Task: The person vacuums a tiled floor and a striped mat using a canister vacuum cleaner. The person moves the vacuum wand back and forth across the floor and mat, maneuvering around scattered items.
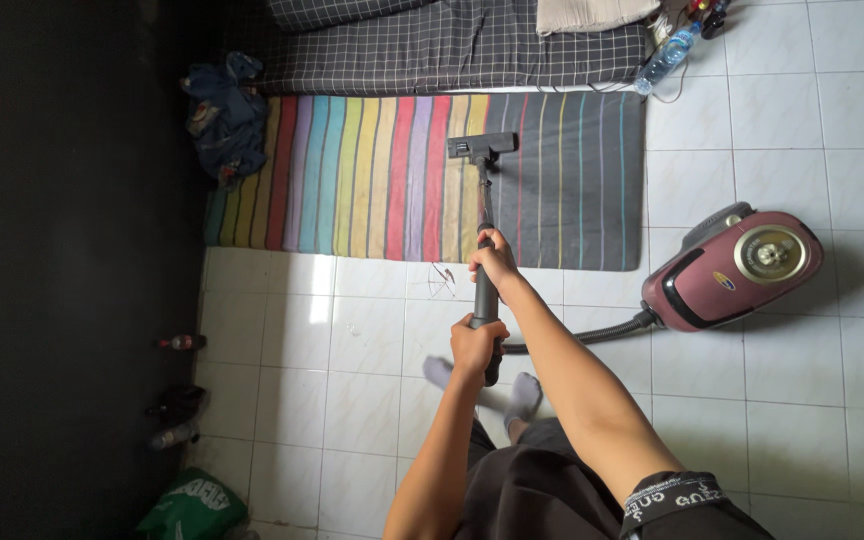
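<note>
Open tiled floor (372, 370) was seen left of the wand (485, 290) and beyond the striped rug (372, 180). Passage to the right was narrowed by the maroon vacuum body (737, 270) and its hose (582, 335). Ahead, the rug was bounded by a checked mattress (452, 45), with crumpled blue clothes (224, 115) at its left corner. A dark wall (62, 250) closed off the left side, with bottles (180, 343) lined along it.

Vacuum wand (485, 250): dark grey tube, running near-vertical through frame centre, gripped in two places. Floor head (482, 146) flat on the striped rug, upper centre, at the boundary between coloured stripes and grey part. Ribbed grey hose (582, 335) curves right from the handle to the maroon canister (737, 268), sitting on white tiles, right of frame
</note>
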